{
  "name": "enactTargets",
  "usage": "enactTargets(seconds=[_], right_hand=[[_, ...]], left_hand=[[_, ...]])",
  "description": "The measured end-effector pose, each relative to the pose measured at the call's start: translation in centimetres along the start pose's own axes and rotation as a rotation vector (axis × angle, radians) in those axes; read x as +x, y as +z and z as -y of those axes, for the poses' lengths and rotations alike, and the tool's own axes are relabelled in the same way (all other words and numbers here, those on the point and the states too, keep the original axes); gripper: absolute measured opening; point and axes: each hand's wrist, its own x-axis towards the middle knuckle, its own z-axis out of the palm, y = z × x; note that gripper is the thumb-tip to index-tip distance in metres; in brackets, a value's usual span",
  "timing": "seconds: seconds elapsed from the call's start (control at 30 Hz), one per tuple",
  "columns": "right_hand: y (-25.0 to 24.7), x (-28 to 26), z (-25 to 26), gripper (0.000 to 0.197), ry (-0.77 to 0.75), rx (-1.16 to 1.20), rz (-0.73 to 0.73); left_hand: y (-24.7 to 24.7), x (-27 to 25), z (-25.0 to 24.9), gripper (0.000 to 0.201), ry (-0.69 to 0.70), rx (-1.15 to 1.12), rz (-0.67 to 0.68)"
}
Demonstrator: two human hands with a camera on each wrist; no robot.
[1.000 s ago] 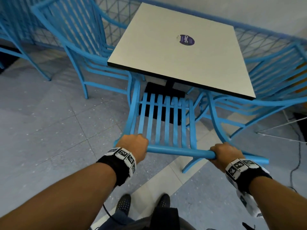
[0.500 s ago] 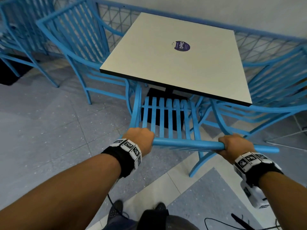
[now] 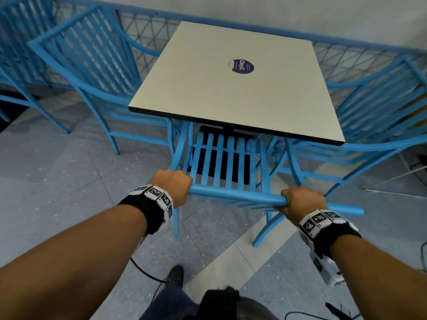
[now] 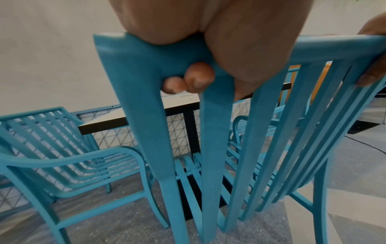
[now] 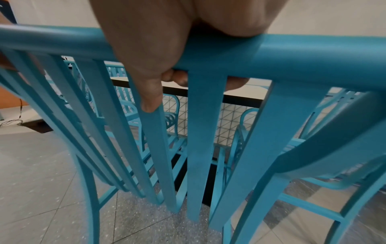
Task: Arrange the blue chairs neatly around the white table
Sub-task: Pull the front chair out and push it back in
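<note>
A blue slatted chair [image 3: 226, 165] stands at the near side of the white square table [image 3: 231, 88], its seat partly under the tabletop. My left hand [image 3: 172, 184] grips the left end of its top rail [image 3: 235, 196]; my right hand [image 3: 300, 202] grips the rail toward its right end. In the left wrist view my fingertips [image 4: 188, 79] curl under the rail [image 4: 146, 57]. The right wrist view shows my thumb [image 5: 150, 92] lying down a slat under the rail [image 5: 292, 54]. Another blue chair [image 3: 97, 84] sits at the table's left, a third [image 3: 374, 125] at its right.
A blue mesh fence [image 3: 143, 33] runs behind the table along a pale wall. A further blue chair [image 3: 13, 65] stands at far left. Cables [image 3: 422, 250] lie on the grey tiled floor at right, and my shoes [image 3: 175, 276] are just behind the chair.
The held chair has slid forward, its seat further under the table. I have stepped closer, and both hands keep their grip on the rail.
</note>
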Motion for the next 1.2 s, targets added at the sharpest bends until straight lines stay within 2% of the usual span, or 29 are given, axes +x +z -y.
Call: enactTargets(seconds=[0.3,0.53,0.8,1.03,1.2], right_hand=[[-1.8,2.1,4.3,0.031,0.012,0.049,0.026],[-2.5,3.6,7.7,0.032,-0.008,0.007,0.027],[-2.0,5.1,7.9,0.029,-0.001,0.041,0.090],[-2.6,8.1,8.6,0.030,-0.017,0.022,0.058],[-2.9,9.8,8.3,0.029,-0.009,0.037,0.070]], left_hand=[[-1.0,2.6,5.3,0.022,0.036,0.029,-0.027],[1.0,2.5,8.6,0.029,-0.003,-0.021,0.036],[1.0,4.8,9.1,0.025,0.044,0.008,0.028],[0.4,6.9,10.4,0.031,-0.010,0.015,0.017],[-0.1,8.4,10.5,0.027,-0.013,-0.004,-0.006]])
